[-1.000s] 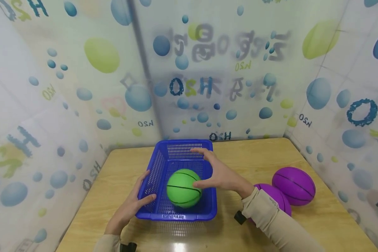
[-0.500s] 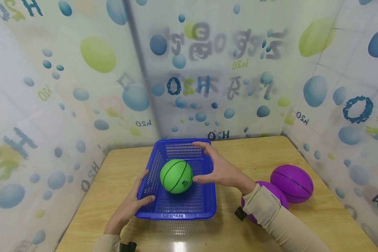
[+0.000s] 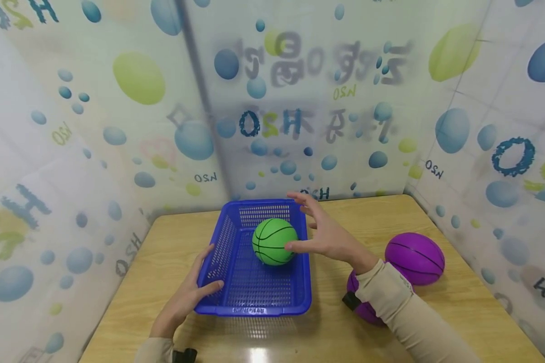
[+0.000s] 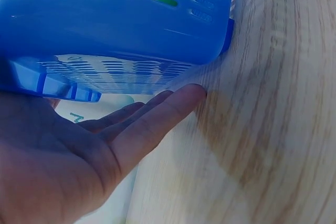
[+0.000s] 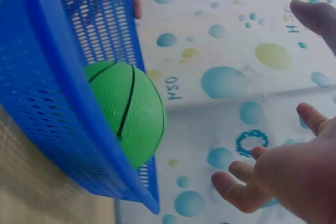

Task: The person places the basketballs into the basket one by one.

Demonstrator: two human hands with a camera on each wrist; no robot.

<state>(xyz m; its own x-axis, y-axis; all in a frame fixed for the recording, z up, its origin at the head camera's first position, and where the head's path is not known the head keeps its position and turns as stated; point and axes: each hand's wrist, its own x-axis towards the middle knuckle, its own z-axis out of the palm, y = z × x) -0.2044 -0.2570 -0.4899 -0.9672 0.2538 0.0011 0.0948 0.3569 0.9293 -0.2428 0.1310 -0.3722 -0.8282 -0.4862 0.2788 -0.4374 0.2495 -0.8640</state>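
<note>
A blue plastic basket [image 3: 254,310] with perforated walls stands on the table. Inside lies a green ball [image 3: 272,237] with black basketball lines, at the right side. My left hand [image 3: 188,292] holds the basket's left wall, thumb over the rim; in the left wrist view its fingers [image 4: 157,114] run along the outside. My right hand [image 3: 327,234] hovers over the basket's right rim, fingers spread, the thumb overlapping the ball's edge in the head view. In the right wrist view that hand [image 5: 294,171] is empty and apart from the ball [image 5: 134,114].
Two purple balls lie on the table's right side: one ball [image 3: 415,257] farther back, the other ball [image 3: 368,310] partly hidden under my right sleeve. The wooden table [image 3: 131,297] backs onto a wall sheet [image 3: 163,131] printed with blue and green drops.
The green ball has rolled back in the basket, first left, then right. My right hand has risen and moved slightly right, off the ball. The left hand stays at the basket.
</note>
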